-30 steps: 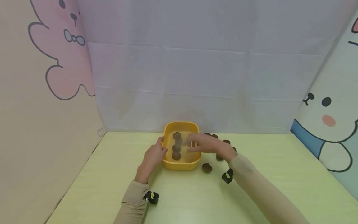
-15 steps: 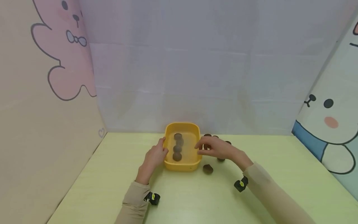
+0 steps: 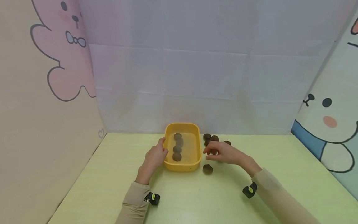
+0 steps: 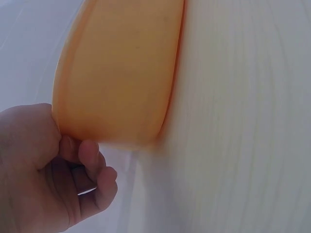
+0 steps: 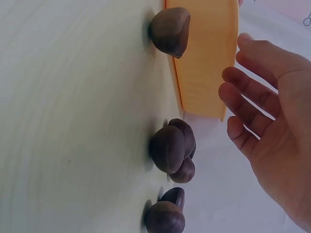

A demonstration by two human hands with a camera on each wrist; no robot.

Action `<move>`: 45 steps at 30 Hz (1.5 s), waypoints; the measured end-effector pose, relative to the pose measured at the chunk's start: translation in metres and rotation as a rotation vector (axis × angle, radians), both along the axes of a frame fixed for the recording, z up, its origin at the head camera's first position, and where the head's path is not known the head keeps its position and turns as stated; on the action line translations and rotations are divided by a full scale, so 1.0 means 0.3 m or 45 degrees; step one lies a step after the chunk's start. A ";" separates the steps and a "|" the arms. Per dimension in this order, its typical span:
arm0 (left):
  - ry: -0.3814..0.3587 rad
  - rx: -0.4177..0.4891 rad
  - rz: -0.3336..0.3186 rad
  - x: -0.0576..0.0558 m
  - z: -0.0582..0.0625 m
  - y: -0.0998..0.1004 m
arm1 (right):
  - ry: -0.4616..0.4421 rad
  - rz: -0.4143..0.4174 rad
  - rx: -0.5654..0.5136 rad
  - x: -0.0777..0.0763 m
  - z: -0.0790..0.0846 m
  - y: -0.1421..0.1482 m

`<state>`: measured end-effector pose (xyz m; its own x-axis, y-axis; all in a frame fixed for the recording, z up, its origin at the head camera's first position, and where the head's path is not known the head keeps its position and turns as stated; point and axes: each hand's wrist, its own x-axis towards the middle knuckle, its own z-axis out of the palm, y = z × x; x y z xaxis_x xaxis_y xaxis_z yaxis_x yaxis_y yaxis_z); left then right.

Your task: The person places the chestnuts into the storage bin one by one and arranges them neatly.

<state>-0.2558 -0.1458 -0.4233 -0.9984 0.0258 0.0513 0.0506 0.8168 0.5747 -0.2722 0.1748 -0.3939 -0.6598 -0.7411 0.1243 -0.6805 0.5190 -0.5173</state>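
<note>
A yellow plastic tray (image 3: 182,167) stands at the back of the table, with several brown chestnuts (image 3: 177,156) lined up along its left half. My left hand (image 3: 153,160) holds the tray's left rim; in the left wrist view the thumb and curled fingers (image 4: 90,158) pinch its edge. My right hand (image 3: 223,152) hovers just right of the tray, fingers loosely bent and nothing between them. Beneath and behind it lie several loose chestnuts (image 3: 214,138), partly hidden by the hand. One single chestnut (image 3: 208,169) sits nearer, beside the tray's front right corner.
The pale yellow-green table (image 3: 184,199) meets a white cloth backdrop (image 3: 173,77) close behind the tray. Side panels with a pink cartoon bear (image 3: 70,62) and a white cartoon animal (image 3: 327,124) border it left and right.
My right hand has drawn back from over the tray's inside to the right, over the loose chestnuts. The left hand has stayed on the tray's rim.
</note>
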 end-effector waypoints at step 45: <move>-0.005 0.006 -0.001 -0.004 0.000 -0.005 | 0.029 0.107 -0.057 0.035 0.051 0.017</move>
